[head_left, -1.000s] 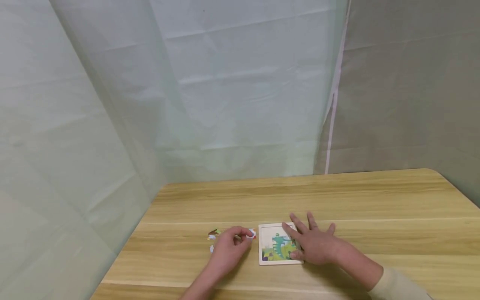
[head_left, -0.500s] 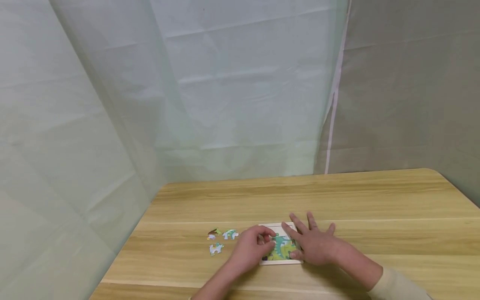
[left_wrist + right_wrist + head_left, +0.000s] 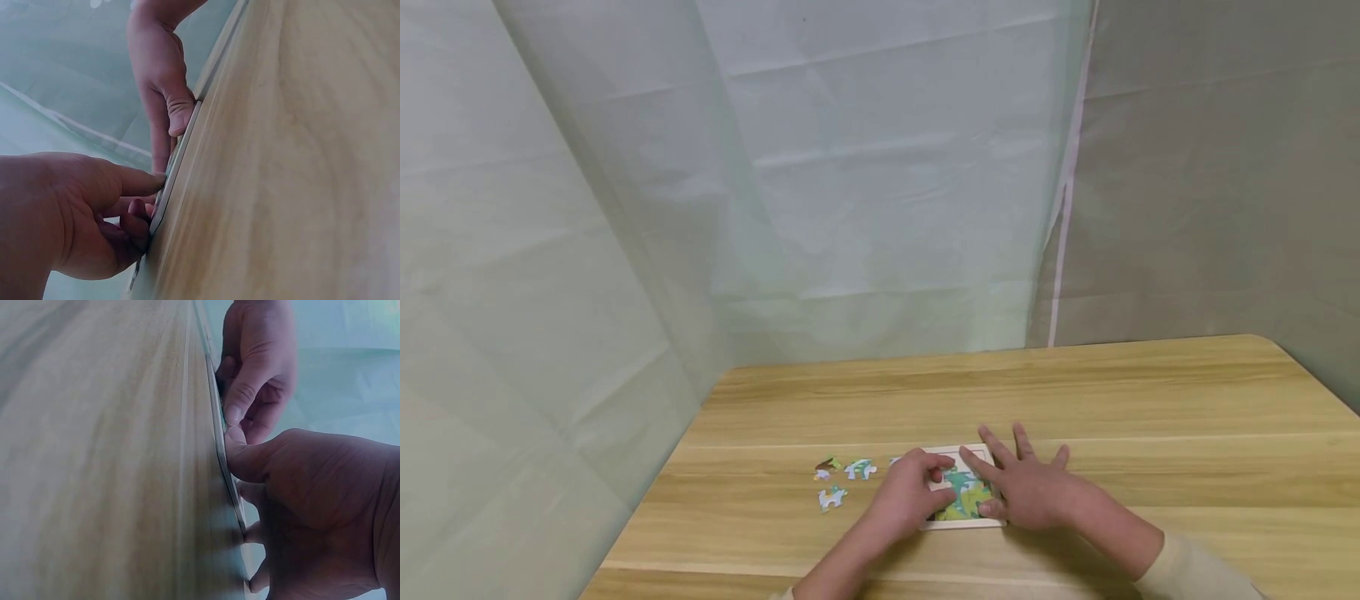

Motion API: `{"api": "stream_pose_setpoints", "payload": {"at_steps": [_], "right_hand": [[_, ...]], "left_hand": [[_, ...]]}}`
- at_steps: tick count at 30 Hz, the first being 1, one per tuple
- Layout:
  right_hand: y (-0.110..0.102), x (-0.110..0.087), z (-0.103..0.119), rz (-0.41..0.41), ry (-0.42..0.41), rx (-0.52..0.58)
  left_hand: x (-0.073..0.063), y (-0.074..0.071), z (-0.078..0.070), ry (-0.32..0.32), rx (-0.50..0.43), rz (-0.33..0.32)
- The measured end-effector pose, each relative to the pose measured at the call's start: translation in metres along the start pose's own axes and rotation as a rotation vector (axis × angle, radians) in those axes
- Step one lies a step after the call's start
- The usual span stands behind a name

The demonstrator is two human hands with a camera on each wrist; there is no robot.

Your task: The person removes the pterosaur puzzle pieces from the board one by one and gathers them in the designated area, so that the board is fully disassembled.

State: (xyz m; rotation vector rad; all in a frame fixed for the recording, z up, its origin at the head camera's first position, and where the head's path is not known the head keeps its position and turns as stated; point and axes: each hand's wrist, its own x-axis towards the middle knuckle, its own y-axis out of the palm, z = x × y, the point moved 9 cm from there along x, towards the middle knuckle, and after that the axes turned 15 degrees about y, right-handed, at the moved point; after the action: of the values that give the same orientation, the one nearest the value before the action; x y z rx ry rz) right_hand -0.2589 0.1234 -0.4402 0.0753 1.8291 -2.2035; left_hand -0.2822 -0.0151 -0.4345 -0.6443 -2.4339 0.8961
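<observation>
A square wooden puzzle tray [image 3: 964,524] with a green dinosaur picture lies on the table. My left hand [image 3: 904,493] bends over the tray's left part, thumb and index finger around a pale puzzle piece [image 3: 942,481], mostly hidden under the fingers. In the left wrist view its thumb and curled fingers meet the tray's edge. My right hand [image 3: 1032,490] rests with spread fingers on the right side of the tray and the table. Seen from the right wrist, the two thumbs are close together over the tray [image 3: 220,434].
Left of the tray lie loose puzzle pieces: a brown and green one [image 3: 827,467], a blue-green one [image 3: 860,469] and a pale blue one [image 3: 832,497]. Part of another loose piece [image 3: 894,459] shows behind my left hand. Pale curtains stand behind the wooden table [image 3: 1165,400].
My left hand has moved right, from the loose pieces to the tray's left part, and its thumb and index finger now stand wider apart. The right hand has stayed in place.
</observation>
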Motion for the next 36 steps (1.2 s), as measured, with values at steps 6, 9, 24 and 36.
{"api": "stream_pose_setpoints", "payload": {"at_steps": [6, 9, 24, 36], "right_hand": [[0.0, -0.0003, 0.0004, 0.003, 0.0, -0.003], [0.0, -0.0004, 0.0005, 0.006, 0.003, -0.005], [-0.0001, -0.0012, 0.0009, 0.008, 0.012, -0.021], [0.0003, -0.0004, 0.003, 0.024, 0.026, -0.014]], "left_hand": [[-0.0001, 0.0008, -0.0006, -0.028, -0.012, 0.019], [0.0003, 0.0011, 0.0011, -0.039, -0.014, 0.02], [0.0006, -0.0003, 0.0028, -0.041, -0.052, -0.01], [-0.0009, -0.0061, 0.006, -0.034, -0.185, -0.086]]}}
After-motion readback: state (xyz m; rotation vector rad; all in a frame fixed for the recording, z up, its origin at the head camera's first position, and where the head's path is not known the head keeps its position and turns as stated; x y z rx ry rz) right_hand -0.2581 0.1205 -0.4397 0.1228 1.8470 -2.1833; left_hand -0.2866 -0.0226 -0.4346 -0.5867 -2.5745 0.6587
